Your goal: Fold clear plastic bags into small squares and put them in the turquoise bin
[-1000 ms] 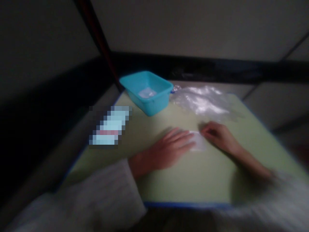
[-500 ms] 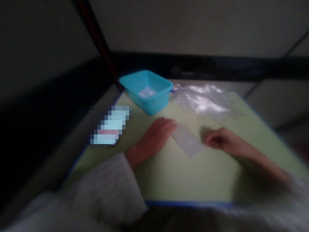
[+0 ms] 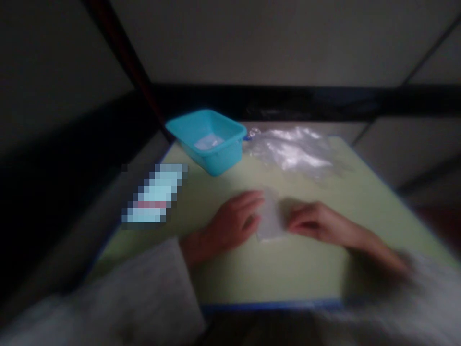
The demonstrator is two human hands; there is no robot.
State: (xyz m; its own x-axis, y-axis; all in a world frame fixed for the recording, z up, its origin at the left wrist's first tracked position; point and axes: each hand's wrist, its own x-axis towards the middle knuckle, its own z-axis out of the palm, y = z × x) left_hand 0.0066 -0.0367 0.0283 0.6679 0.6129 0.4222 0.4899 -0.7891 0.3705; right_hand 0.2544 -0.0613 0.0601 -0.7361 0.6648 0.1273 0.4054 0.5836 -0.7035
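Observation:
A small clear plastic bag (image 3: pixel 270 220) lies on the green table (image 3: pixel 288 269) between my hands. My left hand (image 3: pixel 232 222) rests at its left edge, fingers curled against the plastic. My right hand (image 3: pixel 317 223) touches its right edge with the fingers drawn together. The picture is dim and blurred, so the exact grip of either hand is unclear.
A turquoise plastic tub (image 3: pixel 209 139) with something pale inside stands at the back left of the table. A heap of clear plastic bags (image 3: pixel 293 151) lies at the back, right of the tub. A pixelated flat object (image 3: pixel 153 194) lies at the left edge.
The small bag was spread out slanted half a second ago; it now stands narrower and upright between my hands, which have come closer together. The view has shifted slightly.

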